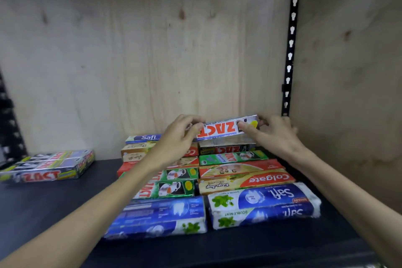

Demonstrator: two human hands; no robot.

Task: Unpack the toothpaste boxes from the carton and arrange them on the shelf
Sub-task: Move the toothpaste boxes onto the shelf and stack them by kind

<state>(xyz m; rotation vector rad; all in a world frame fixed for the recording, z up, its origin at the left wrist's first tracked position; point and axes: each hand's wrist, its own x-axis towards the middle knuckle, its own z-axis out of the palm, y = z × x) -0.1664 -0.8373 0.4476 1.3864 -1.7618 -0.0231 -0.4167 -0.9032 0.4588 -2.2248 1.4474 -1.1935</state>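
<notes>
Gripping a silver Zact toothpaste box [226,128] by its two ends, a person's left hand [180,137] and right hand [274,132] hold it level above the back of two rows of toothpaste boxes on a dark shelf [54,206]. Left fingers curl over the box's left end; the right thumb and fingers pinch its right end. The box hangs just above another Zact box [226,149], close to the plywood back panel [141,50]; whether the two touch cannot be told. In front of the held box lie a green Zact box [232,157], a Colgate box [256,179] and, nearest the camera, a wrapped Safi twin pack [264,204]. To the left of that Safi pack sits a blue wrapped pack [158,217], with green Zact boxes [171,189] behind it and a Safi box [143,137] at the back. Well to the left of the held box, a wrapped bundle of silver Zact boxes [50,165] lies apart from the rows. A black slotted shelving upright [291,45] rises just right of the held box.
</notes>
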